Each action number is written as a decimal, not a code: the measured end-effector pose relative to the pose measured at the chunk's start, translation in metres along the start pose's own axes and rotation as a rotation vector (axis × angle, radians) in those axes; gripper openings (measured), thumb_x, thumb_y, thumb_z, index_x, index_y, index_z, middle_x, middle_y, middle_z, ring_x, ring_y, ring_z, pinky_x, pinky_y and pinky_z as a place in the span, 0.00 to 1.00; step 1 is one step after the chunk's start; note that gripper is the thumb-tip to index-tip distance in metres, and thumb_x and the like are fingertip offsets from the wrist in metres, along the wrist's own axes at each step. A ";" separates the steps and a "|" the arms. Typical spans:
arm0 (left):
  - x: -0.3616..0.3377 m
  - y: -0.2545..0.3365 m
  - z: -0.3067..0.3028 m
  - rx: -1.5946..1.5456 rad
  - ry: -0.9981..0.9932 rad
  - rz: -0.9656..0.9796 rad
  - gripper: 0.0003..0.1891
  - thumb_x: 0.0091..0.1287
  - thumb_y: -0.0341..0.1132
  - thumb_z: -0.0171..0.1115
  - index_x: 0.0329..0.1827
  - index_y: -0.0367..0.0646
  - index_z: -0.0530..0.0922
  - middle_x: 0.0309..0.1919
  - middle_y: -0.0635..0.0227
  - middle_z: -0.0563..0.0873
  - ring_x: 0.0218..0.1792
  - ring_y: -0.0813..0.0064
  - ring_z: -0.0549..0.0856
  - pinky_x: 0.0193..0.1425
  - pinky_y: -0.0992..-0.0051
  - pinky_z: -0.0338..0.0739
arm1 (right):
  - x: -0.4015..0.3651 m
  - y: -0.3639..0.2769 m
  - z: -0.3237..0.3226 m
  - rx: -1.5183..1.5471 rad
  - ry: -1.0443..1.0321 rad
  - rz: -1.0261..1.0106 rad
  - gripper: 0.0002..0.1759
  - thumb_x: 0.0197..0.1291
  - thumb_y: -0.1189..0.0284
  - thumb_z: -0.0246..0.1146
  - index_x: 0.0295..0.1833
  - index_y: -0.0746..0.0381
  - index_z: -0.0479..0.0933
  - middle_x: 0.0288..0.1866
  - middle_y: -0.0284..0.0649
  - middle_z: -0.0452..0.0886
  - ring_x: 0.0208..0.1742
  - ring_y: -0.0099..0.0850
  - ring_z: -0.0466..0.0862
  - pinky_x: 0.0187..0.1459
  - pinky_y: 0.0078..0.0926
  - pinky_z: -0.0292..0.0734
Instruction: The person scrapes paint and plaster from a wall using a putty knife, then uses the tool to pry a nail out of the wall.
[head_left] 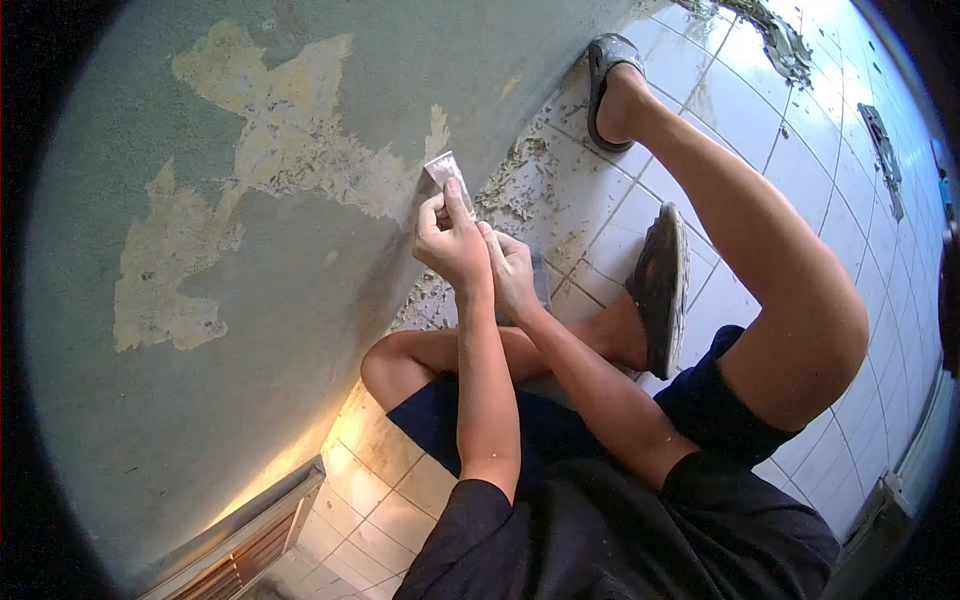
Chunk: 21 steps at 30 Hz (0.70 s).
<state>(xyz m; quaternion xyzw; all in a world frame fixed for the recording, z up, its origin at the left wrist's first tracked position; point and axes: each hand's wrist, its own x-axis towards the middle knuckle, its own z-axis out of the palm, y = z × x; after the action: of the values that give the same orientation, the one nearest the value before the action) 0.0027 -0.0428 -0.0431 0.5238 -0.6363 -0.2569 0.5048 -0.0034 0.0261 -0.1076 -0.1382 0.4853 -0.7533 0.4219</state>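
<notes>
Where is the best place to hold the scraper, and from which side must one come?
Probably the rear end of the scraper, coming from the person's side: its broad, flat blade faces the wall. The right hand covers that end, so its shape is hidden; the left hand steadies the blade.

Your one view looks out from your head, facing forward and steeply down past your own chest and arms. The wall [300,230] is your landmark: it fills the left side, within arm's reach, and the tiled floor [640,190] lies right of it, tilted by the wide, round-edged lens. No second view shares this scene.
</notes>
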 end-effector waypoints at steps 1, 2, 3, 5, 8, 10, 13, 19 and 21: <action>-0.001 -0.002 -0.003 0.001 0.000 -0.001 0.21 0.72 0.47 0.73 0.31 0.35 0.86 0.21 0.68 0.88 0.22 0.76 0.85 0.29 0.72 0.78 | -0.003 -0.001 0.005 -0.001 0.000 0.001 0.23 0.83 0.60 0.57 0.42 0.68 0.85 0.34 0.26 0.82 0.35 0.13 0.74 0.35 0.17 0.72; 0.000 -0.003 -0.004 0.005 -0.011 0.002 0.21 0.72 0.47 0.73 0.32 0.35 0.86 0.21 0.67 0.88 0.23 0.76 0.85 0.29 0.72 0.78 | -0.003 -0.002 0.009 0.019 0.015 -0.009 0.23 0.83 0.60 0.57 0.42 0.68 0.85 0.34 0.25 0.82 0.35 0.13 0.74 0.35 0.18 0.72; 0.001 -0.002 -0.005 0.012 -0.022 0.004 0.21 0.72 0.47 0.73 0.32 0.35 0.86 0.22 0.67 0.88 0.23 0.76 0.85 0.30 0.72 0.78 | -0.004 -0.003 0.011 0.038 0.031 -0.018 0.23 0.83 0.60 0.57 0.42 0.69 0.85 0.34 0.25 0.82 0.35 0.13 0.74 0.36 0.18 0.72; 0.001 -0.003 -0.006 0.008 -0.022 0.007 0.20 0.72 0.47 0.73 0.32 0.35 0.87 0.22 0.67 0.88 0.23 0.76 0.85 0.30 0.72 0.78 | -0.005 -0.005 0.008 0.009 0.020 -0.017 0.23 0.83 0.60 0.57 0.43 0.69 0.85 0.35 0.26 0.82 0.35 0.13 0.74 0.36 0.18 0.72; -0.001 -0.002 -0.005 0.009 -0.013 0.033 0.19 0.73 0.44 0.73 0.31 0.36 0.86 0.21 0.68 0.87 0.22 0.76 0.85 0.28 0.72 0.77 | -0.004 -0.003 0.007 -0.002 0.012 -0.022 0.23 0.83 0.60 0.57 0.44 0.69 0.85 0.35 0.26 0.83 0.35 0.13 0.74 0.36 0.18 0.72; 0.001 -0.001 -0.003 0.011 0.002 0.059 0.17 0.73 0.43 0.73 0.31 0.37 0.86 0.21 0.68 0.87 0.21 0.76 0.84 0.27 0.72 0.76 | -0.002 -0.005 0.009 0.016 0.009 -0.031 0.23 0.84 0.60 0.56 0.44 0.69 0.85 0.35 0.26 0.83 0.35 0.13 0.74 0.36 0.18 0.73; 0.005 0.002 -0.003 0.021 0.033 0.094 0.17 0.73 0.42 0.72 0.30 0.37 0.85 0.21 0.68 0.87 0.21 0.76 0.84 0.26 0.72 0.76 | -0.001 -0.008 0.012 0.073 0.001 0.001 0.24 0.84 0.59 0.56 0.44 0.69 0.85 0.35 0.27 0.83 0.35 0.13 0.74 0.36 0.18 0.72; 0.006 0.004 -0.001 0.020 0.016 0.064 0.16 0.73 0.42 0.73 0.31 0.38 0.86 0.21 0.69 0.86 0.21 0.77 0.83 0.26 0.72 0.75 | 0.002 -0.010 0.008 0.020 -0.006 0.002 0.24 0.83 0.59 0.57 0.44 0.69 0.85 0.35 0.27 0.83 0.34 0.13 0.74 0.34 0.17 0.72; 0.008 0.002 0.000 0.007 0.010 0.047 0.18 0.73 0.44 0.73 0.33 0.35 0.87 0.22 0.68 0.88 0.22 0.78 0.84 0.28 0.72 0.77 | 0.003 -0.015 0.011 0.013 -0.005 0.016 0.25 0.83 0.58 0.57 0.44 0.69 0.85 0.34 0.27 0.83 0.34 0.13 0.74 0.34 0.17 0.72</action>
<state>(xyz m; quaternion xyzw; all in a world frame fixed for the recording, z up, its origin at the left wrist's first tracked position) 0.0019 -0.0495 -0.0383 0.5116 -0.6468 -0.2403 0.5120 -0.0061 0.0203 -0.0898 -0.1334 0.4805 -0.7527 0.4299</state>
